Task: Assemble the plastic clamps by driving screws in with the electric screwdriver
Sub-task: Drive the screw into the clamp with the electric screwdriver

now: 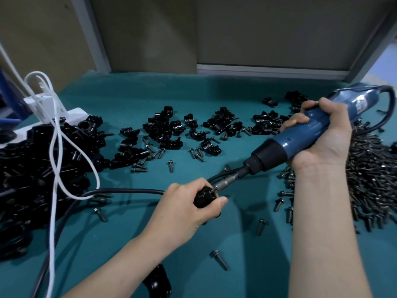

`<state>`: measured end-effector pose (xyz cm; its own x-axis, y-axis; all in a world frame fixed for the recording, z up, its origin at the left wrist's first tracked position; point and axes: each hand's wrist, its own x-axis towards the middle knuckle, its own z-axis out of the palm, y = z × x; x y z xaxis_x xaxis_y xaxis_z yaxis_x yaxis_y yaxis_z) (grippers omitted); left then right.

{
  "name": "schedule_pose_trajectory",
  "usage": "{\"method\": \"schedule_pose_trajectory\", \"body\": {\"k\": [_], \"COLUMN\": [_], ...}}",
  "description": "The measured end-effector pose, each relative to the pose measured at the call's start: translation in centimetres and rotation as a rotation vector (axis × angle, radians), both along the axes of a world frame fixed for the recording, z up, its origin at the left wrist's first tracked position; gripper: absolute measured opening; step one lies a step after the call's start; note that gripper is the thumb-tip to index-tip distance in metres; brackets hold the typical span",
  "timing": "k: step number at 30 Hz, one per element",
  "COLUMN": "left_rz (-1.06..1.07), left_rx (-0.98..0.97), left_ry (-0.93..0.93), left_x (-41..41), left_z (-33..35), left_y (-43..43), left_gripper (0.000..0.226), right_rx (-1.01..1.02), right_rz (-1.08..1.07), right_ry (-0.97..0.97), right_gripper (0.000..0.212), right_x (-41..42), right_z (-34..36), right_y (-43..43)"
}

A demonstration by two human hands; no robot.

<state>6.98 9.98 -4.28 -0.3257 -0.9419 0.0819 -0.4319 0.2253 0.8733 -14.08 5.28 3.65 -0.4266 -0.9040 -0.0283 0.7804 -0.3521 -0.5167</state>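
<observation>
The grip of the left hand (189, 209) is clamping a plastic clamp (204, 195) at lower centre; the right hand (322, 136) is clasping the electric screwdriver (277, 147) at right. Keeping the bit (223, 183) straight and the clamp steady is probably mattering most.

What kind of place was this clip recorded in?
Most likely a small-parts assembly bench in a workshop or factory: a teal-covered table carries a heap of dark metal screws and piles of black plastic clamps, and the right hand grips a blue corded electric screwdriver.
</observation>
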Motion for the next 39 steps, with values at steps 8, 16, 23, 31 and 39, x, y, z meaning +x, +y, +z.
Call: {"method": "schedule_pose_trajectory", "body": {"k": [8,16,23,31,39], "left_rz": [0.011,0.056,0.015,-0.019,-0.087], "left_rx": [-0.019,0.022,0.074,0.087,-0.019], "left_ry": [0.033,0.108,0.125,0.126,0.192], "left_x": [0.0,0.0,0.2,0.4,0.2], "left_z": [0.0,0.3,0.7,0.8,1.0], "left_y": [0.0,-0.1,-0.4,-0.3,0.1], "left_gripper": [0.021,0.017,0.021,0.022,0.028], "right_rx": [-0.009,-0.034,-0.186,-0.281,-0.29], "right_rz": [0.014,0.008,0.076,0.119,0.13], "right_ry": [0.007,-0.021,-0.028,-0.043,-0.116], "right_gripper": [0.018,0.02,0.014,0.003,0.003], "right_x": [0.0,0.7,1.1,0.9,0.8], "right_z": [-0.1,0.2,0.4,0.0,-0.1], "right_y": [-0.1,-0.1,0.1,0.1,0.3]}}
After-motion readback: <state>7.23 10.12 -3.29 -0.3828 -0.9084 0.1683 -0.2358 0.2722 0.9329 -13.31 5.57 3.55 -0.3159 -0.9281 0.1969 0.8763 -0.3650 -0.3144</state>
